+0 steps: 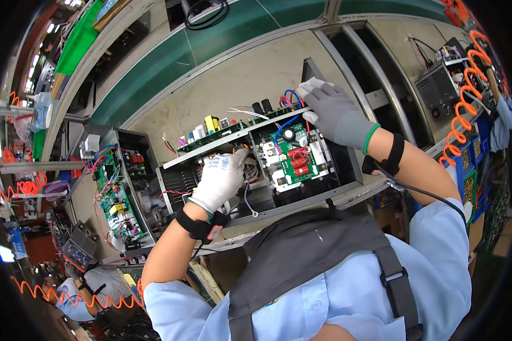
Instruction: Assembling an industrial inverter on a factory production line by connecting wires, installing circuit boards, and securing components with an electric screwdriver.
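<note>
Resting at the metal case [210, 147] near the worktop [239, 85]'s front edge, my left hand [221, 177] and right hand [338, 116], grips unclear, could snag wires [252, 172] if jerked.

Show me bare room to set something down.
Bare: beige surface between the open grey metal chassis and the dark green strip; a beige patch between the silvery metal bars and the boxy grey unit. Crowded: the chassis, with the white-gloved left hand among wires beside a green circuit board.
</note>
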A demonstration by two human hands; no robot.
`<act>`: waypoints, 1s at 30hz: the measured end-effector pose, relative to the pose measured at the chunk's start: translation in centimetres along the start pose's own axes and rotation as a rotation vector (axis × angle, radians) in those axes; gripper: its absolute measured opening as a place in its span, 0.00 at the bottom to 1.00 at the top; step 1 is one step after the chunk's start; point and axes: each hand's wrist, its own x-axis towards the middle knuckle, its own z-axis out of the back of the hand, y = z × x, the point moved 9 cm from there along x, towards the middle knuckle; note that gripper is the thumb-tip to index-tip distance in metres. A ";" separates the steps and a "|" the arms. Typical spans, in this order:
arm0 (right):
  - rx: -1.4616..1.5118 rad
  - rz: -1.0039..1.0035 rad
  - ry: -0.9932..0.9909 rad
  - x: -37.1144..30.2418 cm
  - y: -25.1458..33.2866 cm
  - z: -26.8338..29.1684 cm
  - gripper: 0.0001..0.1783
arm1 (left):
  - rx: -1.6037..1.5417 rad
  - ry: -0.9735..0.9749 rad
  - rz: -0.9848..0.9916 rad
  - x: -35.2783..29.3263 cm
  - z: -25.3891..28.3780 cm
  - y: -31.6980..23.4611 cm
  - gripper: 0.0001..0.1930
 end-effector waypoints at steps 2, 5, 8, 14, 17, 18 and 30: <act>-0.057 0.055 -0.007 -0.5 -0.3 -1.6 0.24 | 0.036 0.204 -0.015 0.0 -1.1 -0.2 0.17; -0.058 0.094 -0.116 -0.7 -0.8 -2.3 0.25 | -0.029 0.191 -0.016 0.5 -0.6 -0.6 0.16; -0.040 0.112 -0.084 -0.5 -0.8 -3.3 0.24 | 0.023 0.161 0.006 1.2 -0.8 -0.6 0.15; 0.172 0.164 -0.079 0.3 -0.8 -0.7 0.23 | -0.047 -0.311 -0.138 -2.3 3.6 -2.6 0.13; 0.454 0.034 -0.132 -0.8 -0.7 2.0 0.24 | -0.129 -0.107 -0.026 -6.2 2.4 -1.7 0.15; 0.383 0.184 -0.189 -1.9 1.5 3.5 0.23 | -0.071 -0.046 -0.013 -7.0 1.4 -1.8 0.17; -0.094 0.627 0.030 -4.4 19.6 -1.4 0.13 | -0.385 -0.118 -0.162 -6.8 -0.3 0.2 0.11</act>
